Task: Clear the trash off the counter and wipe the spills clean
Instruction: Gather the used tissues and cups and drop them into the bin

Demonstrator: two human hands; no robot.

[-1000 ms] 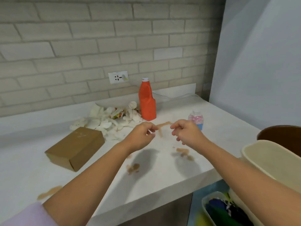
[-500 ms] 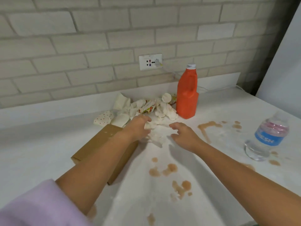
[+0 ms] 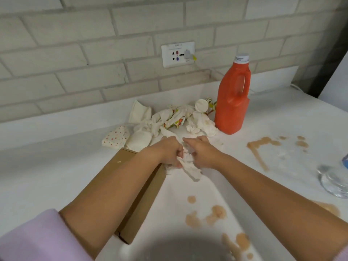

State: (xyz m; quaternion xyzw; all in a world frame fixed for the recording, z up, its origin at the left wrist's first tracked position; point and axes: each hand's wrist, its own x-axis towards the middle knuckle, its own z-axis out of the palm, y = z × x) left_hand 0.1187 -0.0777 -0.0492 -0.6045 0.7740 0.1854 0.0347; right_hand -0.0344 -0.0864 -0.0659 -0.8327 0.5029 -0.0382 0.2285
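A brown box (image 3: 131, 187) lies on the white counter (image 3: 47, 166), partly under the left forearm. The left hand (image 3: 167, 152) and right hand (image 3: 202, 154) each have a closed grip on one crumpled tissue (image 3: 190, 167) at mid-counter, just in front of the trash pile (image 3: 169, 121). Right of these are an orange bottle (image 3: 232, 102) and brown spills (image 3: 263, 146).

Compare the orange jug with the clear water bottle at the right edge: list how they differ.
The orange jug is opaque; the water bottle is see-through.
The jug shows whole, white cap on top; the bottle is cut off by the frame edge, so its cap is hidden.
The jug stands by the back wall next to the crumpled napkins; the bottle stands nearer the front, among brown spills.
Both stand on the white counter, untouched.
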